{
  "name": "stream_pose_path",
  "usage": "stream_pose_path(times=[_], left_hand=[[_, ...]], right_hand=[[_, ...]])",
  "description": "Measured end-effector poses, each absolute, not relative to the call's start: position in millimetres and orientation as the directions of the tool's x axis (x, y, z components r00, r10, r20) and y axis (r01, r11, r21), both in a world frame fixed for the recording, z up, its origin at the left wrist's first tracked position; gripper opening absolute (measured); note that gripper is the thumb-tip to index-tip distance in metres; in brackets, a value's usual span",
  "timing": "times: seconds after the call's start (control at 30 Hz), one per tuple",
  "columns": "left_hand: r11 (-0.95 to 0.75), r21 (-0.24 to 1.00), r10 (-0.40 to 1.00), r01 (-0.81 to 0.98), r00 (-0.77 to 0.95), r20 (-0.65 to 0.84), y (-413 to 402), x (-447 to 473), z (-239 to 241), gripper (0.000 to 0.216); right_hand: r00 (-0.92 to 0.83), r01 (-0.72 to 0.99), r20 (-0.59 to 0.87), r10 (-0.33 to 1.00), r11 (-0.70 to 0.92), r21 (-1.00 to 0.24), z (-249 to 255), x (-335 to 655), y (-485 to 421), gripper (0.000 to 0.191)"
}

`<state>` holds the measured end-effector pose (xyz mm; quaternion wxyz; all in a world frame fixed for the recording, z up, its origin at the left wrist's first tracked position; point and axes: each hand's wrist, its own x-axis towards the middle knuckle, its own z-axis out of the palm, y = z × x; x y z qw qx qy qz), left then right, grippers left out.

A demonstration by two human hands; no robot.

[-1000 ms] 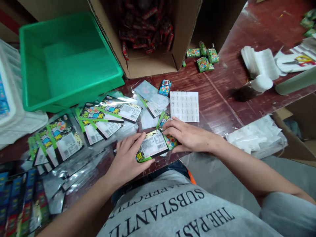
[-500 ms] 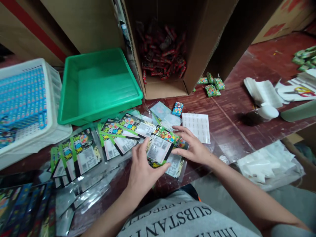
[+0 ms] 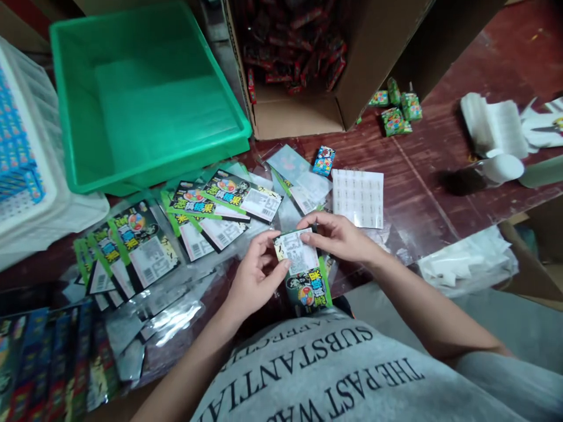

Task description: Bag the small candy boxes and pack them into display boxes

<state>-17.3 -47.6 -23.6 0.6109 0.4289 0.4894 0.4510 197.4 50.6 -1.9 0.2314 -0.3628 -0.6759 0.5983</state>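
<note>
Close to my body I hold a printed plastic packet [image 3: 307,287], black and green with a white label panel, its lettering upside down to me. My left hand [image 3: 257,274] pinches its left edge between thumb and fingers. On the top right corner, my right hand [image 3: 338,235] has its thumb over the label and its fingers behind. Similar printed packets [image 3: 145,243] lie fanned out on the table to the left. Beyond my hands are a small blue box [image 3: 324,160] and a white sheet of small printed labels [image 3: 358,199].
A green tray [image 3: 152,176] stands at the back left, beside a white basket [image 3: 46,146] of blue boxes. Red-wrapped pieces fill part of a cardboard carton [image 3: 299,120]. Small green packets [image 3: 396,120], a white-capped jar [image 3: 504,169] and a bag of white pieces [image 3: 466,258] are at right.
The packet has come down toward my body and turned, its label now at the top. Both hands have shifted with it and now grip its upper part. The camera view has moved too.
</note>
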Motion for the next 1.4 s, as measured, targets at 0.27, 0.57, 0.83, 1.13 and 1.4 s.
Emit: stream_pose_path(times=[0.27,0.57,0.83,1.13,1.4], left_hand=[[0.149,0.989,0.986,-0.006,0.082,-0.148,-17.3,-21.5,-32.9,0.016],[0.282,0.957,0.959,-0.074,-0.013,-0.283,5.6,4.4,-23.3,0.031],[0.373,0.914,0.911,0.162,0.125,-0.394,24.6,13.0,-3.4,0.02],[0.286,0.927,0.879,0.241,0.32,-0.354,34.5,16.4,-1.2,0.021],[-0.101,0.928,0.786,0.36,0.6,-0.147,74.1,50.3,-3.7,0.013]], right_hand=[[-0.239,0.0,-0.143,0.961,-0.147,-0.989,-26.6,207.7,17.6,0.036],[-0.347,0.062,-0.025,0.937,-0.004,-0.998,-21.4,229.9,32.5,0.028],[-0.362,0.118,-0.235,0.902,-0.206,-0.972,-7.1,243.7,42.0,0.018],[-0.421,0.122,-0.325,0.847,-0.302,-0.945,-0.8,272.0,43.6,0.022],[-0.574,0.634,0.194,0.796,0.582,-0.509,7.8,314.5,149.5,0.033]])
